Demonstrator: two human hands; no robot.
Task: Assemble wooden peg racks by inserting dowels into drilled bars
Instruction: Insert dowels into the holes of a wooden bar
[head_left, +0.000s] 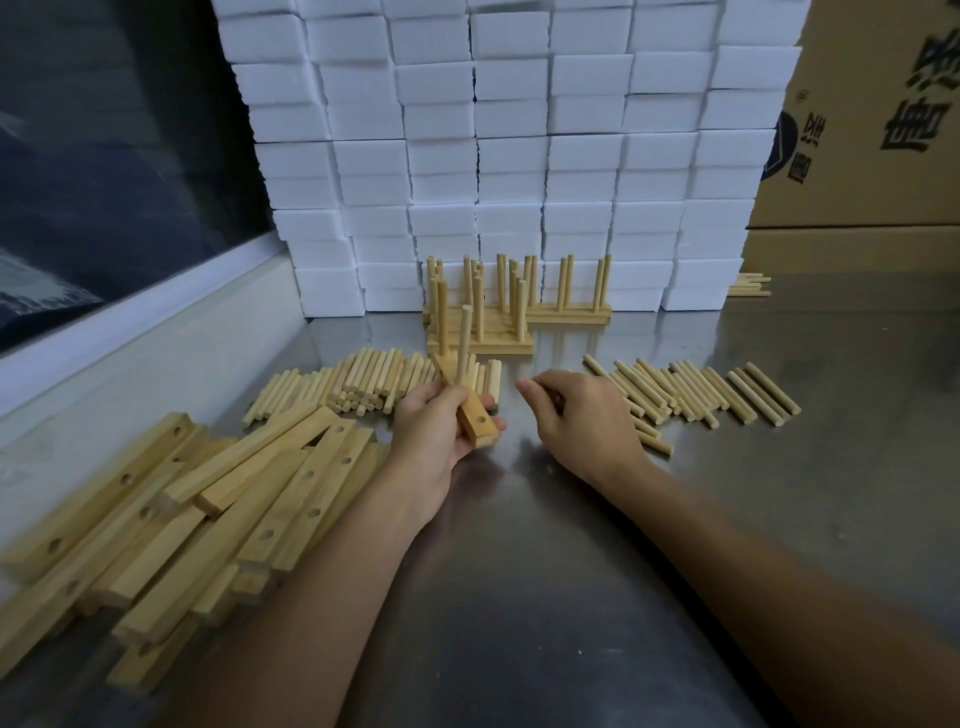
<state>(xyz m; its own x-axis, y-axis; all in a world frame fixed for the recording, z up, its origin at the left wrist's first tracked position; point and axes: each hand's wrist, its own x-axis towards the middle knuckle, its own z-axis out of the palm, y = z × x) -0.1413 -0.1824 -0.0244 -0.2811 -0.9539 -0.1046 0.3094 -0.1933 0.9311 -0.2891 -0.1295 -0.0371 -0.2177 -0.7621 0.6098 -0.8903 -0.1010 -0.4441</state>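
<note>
Bar in hand: drilled bar (470, 410) held above the surface (545, 519), tilted, near end toward camera, one open hole showing near that end.
Left hand: left hand (434, 426) grips the bar, fingers (491, 423) curled round its underside, thumb on the near side.
Dowel: one dowel (462, 345) seated in the bar, standing roughly upright just above the left hand.
Right hand: right hand (584, 415) palm down over the near end of the right-side dowels; fingers curled inward, what they hold, if anything, cannot be told.
Dowel stock, left: pile of loose dowels (363, 384) behind the left hand, lying flat on the surface.
Dowel stock, right: row of loose dowels (727, 395) lying side by side, right of the right hand.
Bar stock: heap of drilled bars (182, 514) at lower left, overlapping, holes visible on several.
Finished racks: assembled peg racks (488, 312) standing at the back of the surface, pegs up, just in front of the stacked white boxes (509, 156).
Other: cardboard carton (872, 130) at upper right; a few more dowels (748, 286) at its foot.
</note>
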